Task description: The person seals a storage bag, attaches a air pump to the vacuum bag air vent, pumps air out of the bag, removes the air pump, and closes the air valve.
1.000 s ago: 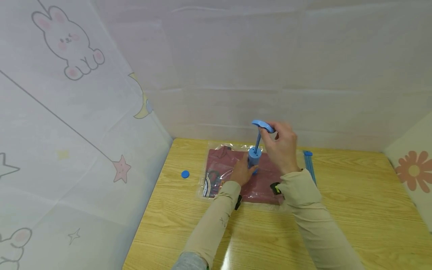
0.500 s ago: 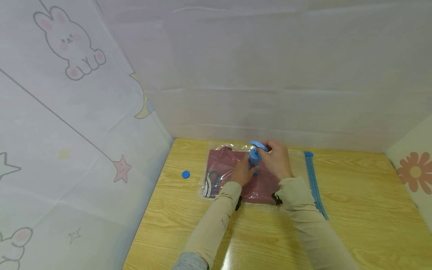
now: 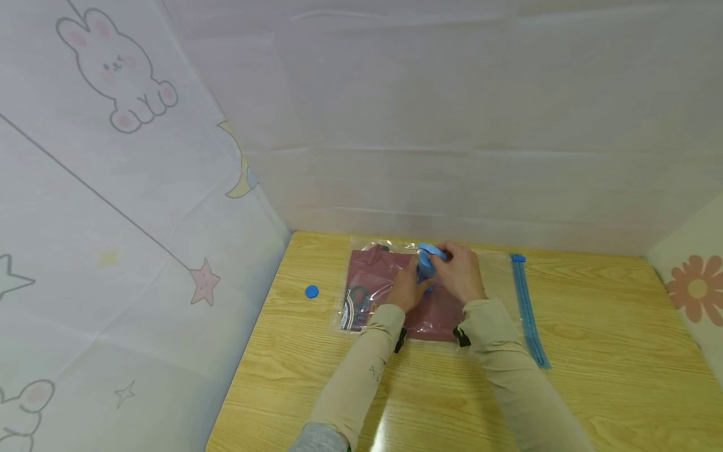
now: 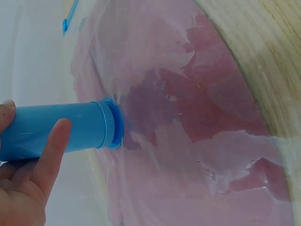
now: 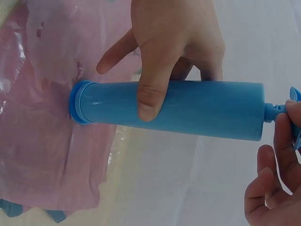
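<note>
A blue hand pump [image 5: 202, 110] stands on a clear plastic bag [image 3: 491, 270] that lies flat with a folded dark-red garment [image 3: 435, 320] inside. My left hand [image 3: 405, 289] grips the pump's barrel, thumb on one side and fingers round the other. With my right hand [image 3: 460, 273] I pinch the pump's light-blue handle [image 3: 432, 250], which sits low, close above the barrel. In the left wrist view the barrel's blue collar [image 4: 110, 123] meets the bag's surface. The right wrist view shows only a short piece of rod between barrel and handle.
A small round blue cap [image 3: 312, 291] lies on the wooden table [image 3: 271, 370] left of the bag. Along the bag's right end runs a blue zip strip [image 3: 528, 314] with a slider [image 3: 518, 258] at its far end. Patterned fabric walls stand behind and beside the table.
My right hand has pushed the pump's handle down from high above the barrel to just over its top. My left hand stays in place round the barrel.
</note>
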